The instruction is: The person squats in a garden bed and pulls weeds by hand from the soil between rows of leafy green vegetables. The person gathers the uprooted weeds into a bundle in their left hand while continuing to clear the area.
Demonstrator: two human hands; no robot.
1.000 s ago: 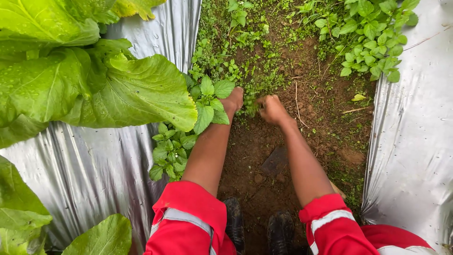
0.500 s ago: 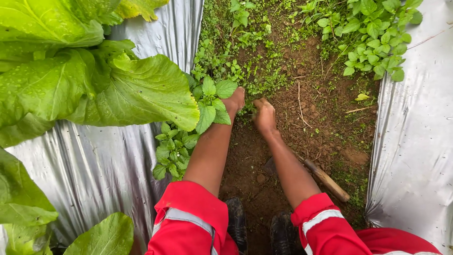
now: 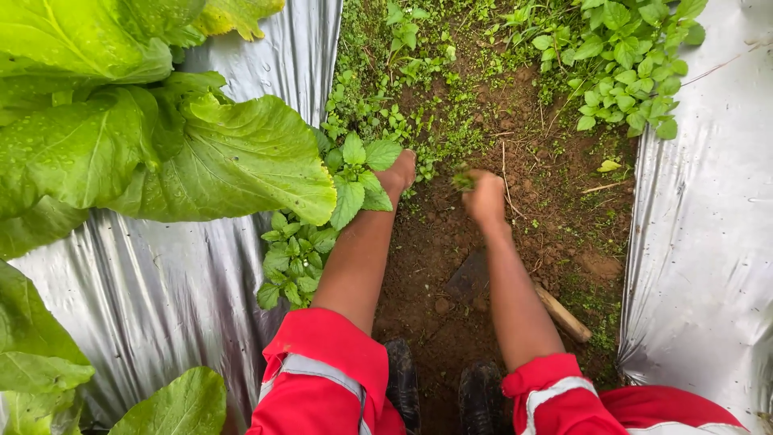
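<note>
Right hand (image 3: 486, 198) fisted, fingers clamped on a small clump of green weeds (image 3: 463, 178) that pokes out just left of the knuckles, lifted off the bare soil (image 3: 435, 258). Left hand (image 3: 398, 171) pressed down at the edge of the low weed mat (image 3: 439, 137), which starts right at its fingertips; can't tell whether those fingers are apart or together, they're buried in leaves. A leafy seedling (image 3: 354, 173) touches the left wrist side. Wooden tool handle (image 3: 562, 314) lies on the soil behind the right forearm, well back from the fingers. Silver plastic mulch (image 3: 700, 242) flanks both sides; big leafy greens (image 3: 161, 145) sit left of the left hand.
</note>
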